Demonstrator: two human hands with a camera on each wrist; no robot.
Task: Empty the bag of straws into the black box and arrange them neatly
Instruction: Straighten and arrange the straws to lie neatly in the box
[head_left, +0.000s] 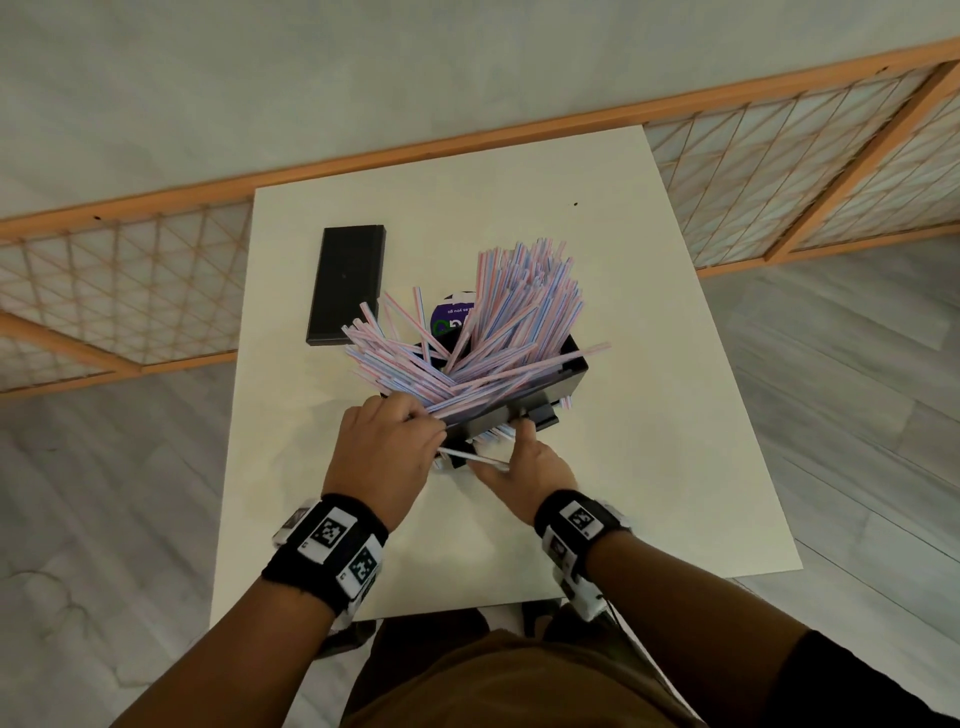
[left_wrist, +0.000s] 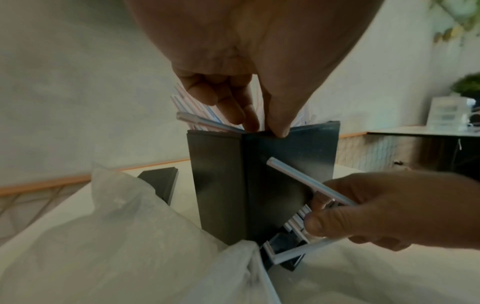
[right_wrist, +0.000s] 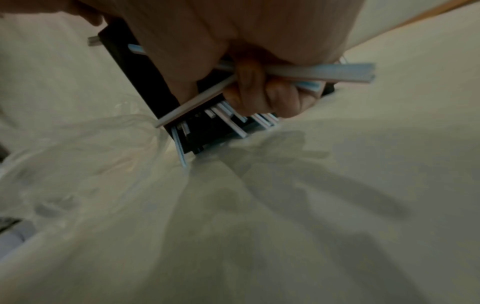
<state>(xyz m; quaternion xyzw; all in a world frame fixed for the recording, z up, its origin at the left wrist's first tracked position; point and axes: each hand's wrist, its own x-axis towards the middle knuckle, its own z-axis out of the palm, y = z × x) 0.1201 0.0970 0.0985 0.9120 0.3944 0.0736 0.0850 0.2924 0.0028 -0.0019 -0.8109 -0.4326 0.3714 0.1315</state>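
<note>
The black box (head_left: 566, 382) stands on the white table (head_left: 649, 441), with pink-and-blue striped straws (head_left: 519, 312) fanning untidily out of its top. My left hand (head_left: 423, 415) pinches the box's near top rim (left_wrist: 259, 128), thumb outside and fingers inside among the straws. My right hand (head_left: 519, 441) is low at the box's front. Its fingers (right_wrist: 259, 96) are curled round a few loose straws (right_wrist: 324, 72) that cross the box face (left_wrist: 298, 176). More straw ends poke out at the box's base (right_wrist: 233, 121). The clear plastic bag (left_wrist: 116, 236) lies crumpled on the table in front of the box.
The box's flat black lid (head_left: 345, 283) lies on the table to the far left of the box. A purple-labelled item (head_left: 454, 322) shows behind the straws. A wooden lattice screen (head_left: 130, 291) runs along the floor beyond the table.
</note>
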